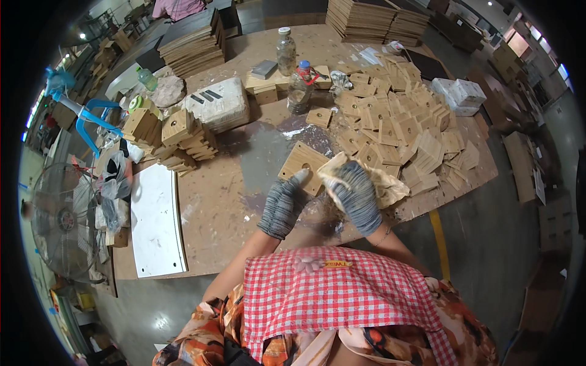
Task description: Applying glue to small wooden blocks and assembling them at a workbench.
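My left hand (283, 206), in a grey knitted glove, grips the near left edge of a flat wooden block (299, 160) with a dark round hole in it. The thumb lies on top of the block, and the block is tilted above the table. My right hand (359, 200), gloved alike, is closed round a cream-coloured rag (391, 190), which touches or nearly touches the block's right side. Part of the rag hangs out to the right, in front of a heap of similar wooden blocks (408, 129). The right fingertips are hidden by the rag.
Stacked blocks (178, 127) and a white wrapped package (218, 105) stand to the left, a white panel (157, 219) nearer me. Beyond are a blue-capped bottle (299, 91) and a jar (285, 52). A fan (66, 219) stands left of the table; board stacks (360, 19) lie far back.
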Demonstrator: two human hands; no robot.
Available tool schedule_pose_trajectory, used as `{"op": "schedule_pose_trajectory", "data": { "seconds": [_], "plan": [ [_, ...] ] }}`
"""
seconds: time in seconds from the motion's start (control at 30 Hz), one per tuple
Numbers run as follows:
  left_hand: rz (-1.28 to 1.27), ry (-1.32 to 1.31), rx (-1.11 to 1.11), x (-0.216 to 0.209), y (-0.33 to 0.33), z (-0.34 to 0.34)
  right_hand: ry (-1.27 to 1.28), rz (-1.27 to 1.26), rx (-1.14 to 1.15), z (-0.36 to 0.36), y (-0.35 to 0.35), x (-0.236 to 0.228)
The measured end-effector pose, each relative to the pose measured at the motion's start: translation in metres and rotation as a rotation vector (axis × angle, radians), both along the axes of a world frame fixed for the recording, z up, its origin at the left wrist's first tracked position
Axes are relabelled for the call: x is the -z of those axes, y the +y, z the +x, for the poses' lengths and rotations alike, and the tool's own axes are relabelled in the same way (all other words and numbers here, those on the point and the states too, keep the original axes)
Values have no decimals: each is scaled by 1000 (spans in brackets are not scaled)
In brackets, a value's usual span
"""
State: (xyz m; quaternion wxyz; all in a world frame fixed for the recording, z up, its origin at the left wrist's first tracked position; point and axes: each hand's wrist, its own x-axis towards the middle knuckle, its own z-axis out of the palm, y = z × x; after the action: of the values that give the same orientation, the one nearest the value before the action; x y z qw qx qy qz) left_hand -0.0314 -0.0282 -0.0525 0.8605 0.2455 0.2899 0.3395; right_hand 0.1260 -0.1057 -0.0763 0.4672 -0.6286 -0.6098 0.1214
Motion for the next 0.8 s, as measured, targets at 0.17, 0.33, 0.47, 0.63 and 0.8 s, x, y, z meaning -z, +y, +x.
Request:
{"op": "schedule_pose_trajectory", "data": {
  "seconds": [0.17, 0.33, 0.47, 0.63, 0.8],
  "plan": [
    [30, -23, -88, -9, -8, 4, 29, -72, -172, -41, -22, -15],
    [117, -30, -41, -19, -11, -1, 214, 94, -88, -44, -26, -39],
    [160, 1, -78, -12, -10, -6, 402, 132, -7, -24, -31, -47],
    [160, 3, -52, -10, -15, -7, -235, 163, 99, -38, -17, -29],
    [86, 24, -56, 0, -20, -9, 412, 153, 17, -7, 0, -29]
  ]
}}
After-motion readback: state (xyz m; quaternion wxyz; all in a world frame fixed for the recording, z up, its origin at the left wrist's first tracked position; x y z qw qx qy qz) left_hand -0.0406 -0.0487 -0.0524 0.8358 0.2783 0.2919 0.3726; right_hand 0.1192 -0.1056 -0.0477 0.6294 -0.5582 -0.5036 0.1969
